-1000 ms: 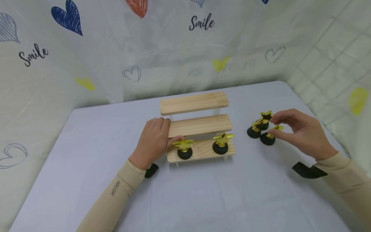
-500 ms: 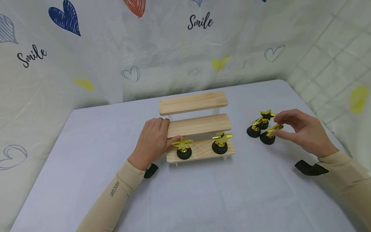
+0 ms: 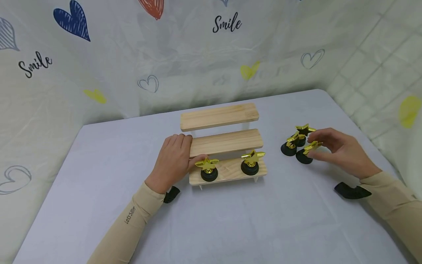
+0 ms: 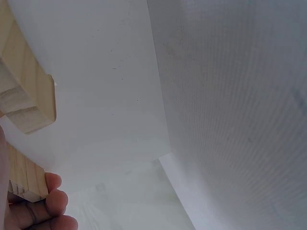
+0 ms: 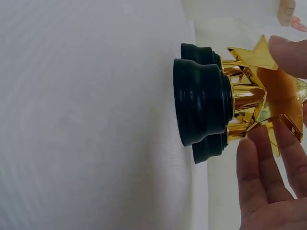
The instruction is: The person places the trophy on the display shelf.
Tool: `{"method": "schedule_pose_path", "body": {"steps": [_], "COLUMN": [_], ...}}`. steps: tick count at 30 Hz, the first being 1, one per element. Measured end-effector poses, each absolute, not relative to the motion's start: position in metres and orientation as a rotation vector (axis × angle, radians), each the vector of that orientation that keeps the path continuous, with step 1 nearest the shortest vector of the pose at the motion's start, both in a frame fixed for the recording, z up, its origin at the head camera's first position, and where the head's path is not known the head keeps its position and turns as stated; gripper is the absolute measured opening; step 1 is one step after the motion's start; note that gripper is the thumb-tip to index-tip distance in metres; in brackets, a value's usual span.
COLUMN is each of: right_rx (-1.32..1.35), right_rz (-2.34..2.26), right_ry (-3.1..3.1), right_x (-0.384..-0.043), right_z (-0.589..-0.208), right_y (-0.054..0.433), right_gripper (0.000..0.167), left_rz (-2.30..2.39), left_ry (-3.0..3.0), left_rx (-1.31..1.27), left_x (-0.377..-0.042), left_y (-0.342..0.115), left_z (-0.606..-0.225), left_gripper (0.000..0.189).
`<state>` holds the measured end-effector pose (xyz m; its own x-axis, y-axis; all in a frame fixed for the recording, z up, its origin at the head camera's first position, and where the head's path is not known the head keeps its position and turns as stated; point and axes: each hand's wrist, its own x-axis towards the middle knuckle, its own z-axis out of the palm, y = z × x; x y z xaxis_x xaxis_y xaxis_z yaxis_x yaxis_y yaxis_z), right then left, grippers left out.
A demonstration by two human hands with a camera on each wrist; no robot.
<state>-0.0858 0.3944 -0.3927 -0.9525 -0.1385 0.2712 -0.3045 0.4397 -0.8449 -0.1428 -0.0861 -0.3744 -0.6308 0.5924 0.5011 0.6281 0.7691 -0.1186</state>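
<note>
A three-step wooden display stand [image 3: 227, 143] sits on the table, with two gold star trophies, one on the left [image 3: 209, 170] and one on the right [image 3: 251, 163], upright on its lowest board. My left hand [image 3: 173, 161] grips the left end of the middle board; its fingertips [image 4: 57, 201] curl past a board end in the left wrist view. To the right, my right hand [image 3: 343, 152] has thumb and fingers around the gold star of the nearest trophy [image 5: 201, 103]. That trophy's black base stands on the table. Two similar trophies, one at left [image 3: 288, 147] and one behind [image 3: 303, 134], stand close by.
The white-covered table [image 3: 244, 223] runs back to a hanging cloth [image 3: 197, 55] printed with hearts and "Smile". A black piece is at each wrist, left [image 3: 171, 194] and right [image 3: 352, 191]. The stand's upper boards hold nothing.
My right hand has moved slightly left, bringing thumb and fingers around the nearest trophy's star. My left hand stays on the stand. The head view has shifted a little.
</note>
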Motion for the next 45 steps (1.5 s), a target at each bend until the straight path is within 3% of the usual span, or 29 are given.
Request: {"method": "schedule_pose_path", "body": {"steps": [27,45], "right_rx": [0.375,0.425], "right_rz": [1.494,1.513], "right_ry": [-2.655,-2.651], "right_x": [-0.090,-0.089], "right_z": [-0.412,-0.412], "right_y": [0.396,0.396], "right_gripper": [0.049,0.048], "left_rz": [-0.092,-0.079], "left_ry": [-2.409,-2.444], "left_rx": [-0.912,-0.909], "left_x": [-0.143,-0.144], "left_y": [-0.086,-0.087], "left_z": [-0.375,-0.372], "left_gripper": [0.083,0.074]}}
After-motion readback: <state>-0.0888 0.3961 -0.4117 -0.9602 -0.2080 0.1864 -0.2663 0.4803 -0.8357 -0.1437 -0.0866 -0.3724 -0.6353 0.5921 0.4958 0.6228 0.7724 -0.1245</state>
